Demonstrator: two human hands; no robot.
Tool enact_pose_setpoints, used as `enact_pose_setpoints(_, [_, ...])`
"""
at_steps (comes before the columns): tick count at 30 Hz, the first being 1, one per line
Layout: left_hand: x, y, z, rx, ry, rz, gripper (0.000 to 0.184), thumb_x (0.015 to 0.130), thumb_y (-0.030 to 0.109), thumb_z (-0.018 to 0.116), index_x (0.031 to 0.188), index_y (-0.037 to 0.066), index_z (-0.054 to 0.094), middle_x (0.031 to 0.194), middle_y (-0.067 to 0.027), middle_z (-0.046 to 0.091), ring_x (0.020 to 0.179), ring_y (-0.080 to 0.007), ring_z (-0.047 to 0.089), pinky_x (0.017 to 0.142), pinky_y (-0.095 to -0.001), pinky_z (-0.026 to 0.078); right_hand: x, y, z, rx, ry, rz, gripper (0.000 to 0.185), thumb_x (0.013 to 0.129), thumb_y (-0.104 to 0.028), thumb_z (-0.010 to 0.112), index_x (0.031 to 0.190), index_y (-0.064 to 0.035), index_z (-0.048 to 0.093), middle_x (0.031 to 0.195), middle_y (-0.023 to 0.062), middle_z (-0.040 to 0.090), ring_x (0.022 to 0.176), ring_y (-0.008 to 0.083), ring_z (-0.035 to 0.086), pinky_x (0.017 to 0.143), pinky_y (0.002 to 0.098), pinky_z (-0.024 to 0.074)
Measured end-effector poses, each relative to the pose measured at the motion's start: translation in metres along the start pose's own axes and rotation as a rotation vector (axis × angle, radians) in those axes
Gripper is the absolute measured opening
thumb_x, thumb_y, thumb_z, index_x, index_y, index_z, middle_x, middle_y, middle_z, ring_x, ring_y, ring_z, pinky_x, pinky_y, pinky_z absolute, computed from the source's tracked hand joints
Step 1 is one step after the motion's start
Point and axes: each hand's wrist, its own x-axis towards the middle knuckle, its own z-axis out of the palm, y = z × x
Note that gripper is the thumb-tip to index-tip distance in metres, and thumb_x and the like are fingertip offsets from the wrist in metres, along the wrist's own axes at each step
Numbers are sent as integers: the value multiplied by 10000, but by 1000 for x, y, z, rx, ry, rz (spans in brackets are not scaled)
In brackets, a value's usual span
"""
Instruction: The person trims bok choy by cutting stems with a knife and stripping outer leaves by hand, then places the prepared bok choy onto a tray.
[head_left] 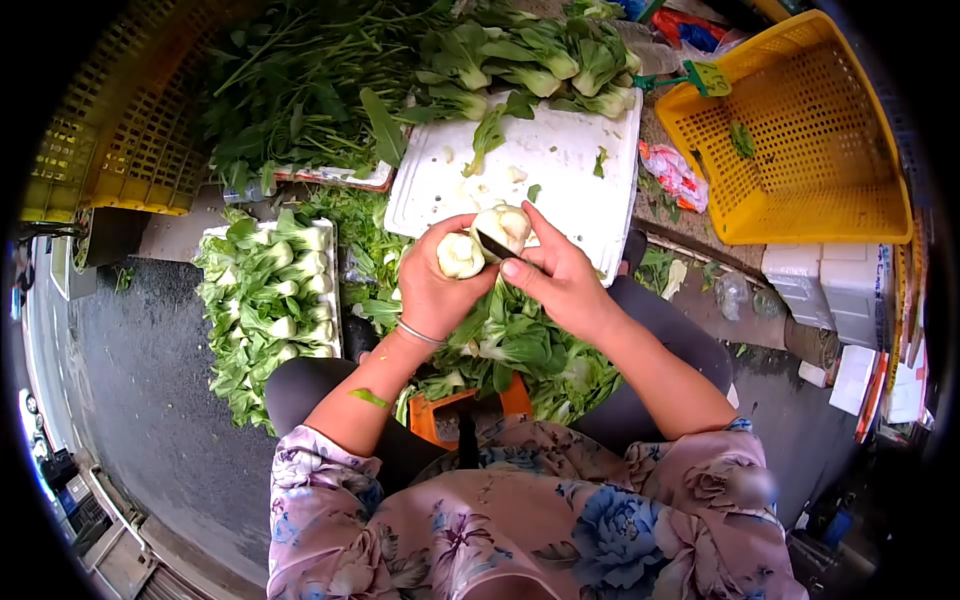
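My left grip (432, 288) is clamped round a pale bok choy head (460, 257), its butt end turned up and its leaves apparently running down below the palm. My right grip (562, 277) is closed on a small knife (493, 246), thumb laid along the near side and forefinger raised to the far side. A second pale head (503, 226) sits between the hands, touching the blade; I can't tell which hand bears its weight. I judge the butts face up so that the blade can reach them, with the left fingers steadying from the side.

Just beneath the hands lies a heap of loose greens (515, 335), between the knees, probably there to be within easy reach. At its near edge is an orange stool (430, 420).

On the far side is a white tray (590, 150), with pale scraps (487, 187) and stray leaves on it, close enough, I'd say, to catch trimmings. Bok choy (545, 65) is piled over its far edge, and long-stemmed greens (300, 80) are stacked far left.

To the left, a white rack (333, 262) carries rows of bok choy, many butts pointing right, presumably for tidy packing. At the far right a yellow basket (820, 190) leans tilted, one leaf inside, above white foam boxes (855, 285).
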Motion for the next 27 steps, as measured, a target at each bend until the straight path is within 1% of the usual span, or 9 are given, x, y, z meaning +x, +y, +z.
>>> enact_pose_setpoints(2, [0,-3,0,0,-19,-17,470,568,86,768,1000,54,586,866,-85,641,780,-157,619,706,-274,492,-1,3,3,-47,32,-9,730,855,-176,580,1351,84,112,1099,202,550,929,128,512,767,221,422])
enact_pose_setpoints(7, [-3,8,-3,-111,-79,-137,461,588,54,754,1011,27,572,872,-48,637,794,-89,590,717,-238,487,1,11,1,-100,68,-88,695,844,-146,591,1336,95,163,1111,205,542,1018,179,516,805,239,420])
enact_pose_setpoints(11, [-4,7,-6,-106,-122,-161,483,591,39,747,1033,17,553,884,-39,628,802,-73,577,723,-228,485,1,16,3,-92,58,-140,688,842,-135,591,1331,102,169,1127,201,532,1050,202,516,818,244,420])
enact_pose_setpoints(15, [-4,6,-6,-183,-127,-170,500,593,41,746,1047,18,539,890,-39,622,803,-74,577,722,-228,485,-1,14,4,-98,54,-136,675,845,-128,584,1327,108,173,1109,193,544,1022,180,519,808,239,421])
enact_pose_setpoints(18, [-4,6,-8,-163,-118,-149,494,595,47,747,1041,20,539,885,-35,620,799,-73,576,719,-230,485,-1,10,3,16,26,-54,656,852,-135,574,1327,100,189,1085,180,559,986,154,518,795,226,420])
enact_pose_setpoints(21, [-5,5,-7,-144,-138,-159,491,592,56,751,1035,21,541,887,-33,619,797,-73,576,717,-230,485,2,13,-1,-144,37,12,655,857,-164,572,1331,88,196,1052,176,578,960,132,513,795,218,411])
enact_pose_setpoints(23, [-6,2,-7,-108,-131,-151,483,597,45,747,1031,16,539,893,-31,618,804,-74,575,725,-227,484,3,15,2,-50,73,-103,577,858,-178,572,1302,74,301,1039,157,590,960,116,514,810,223,410])
enact_pose_setpoints(26, [-7,10,-10,-217,-140,-177,473,602,31,744,1028,7,538,904,-29,614,817,-77,573,740,-225,481,8,20,-8,-132,87,-97,477,859,-166,570,1249,59,410,1033,128,599,956,103,514,826,234,412])
enact_pose_setpoints(27, [-7,10,-11,-216,-146,-181,473,602,31,744,1028,7,538,904,-29,614,817,-77,573,740,-225,481,8,20,-11,-128,93,-93,477,859,-166,570,1249,59,410,1033,128,599,956,103,514,826,234,412])
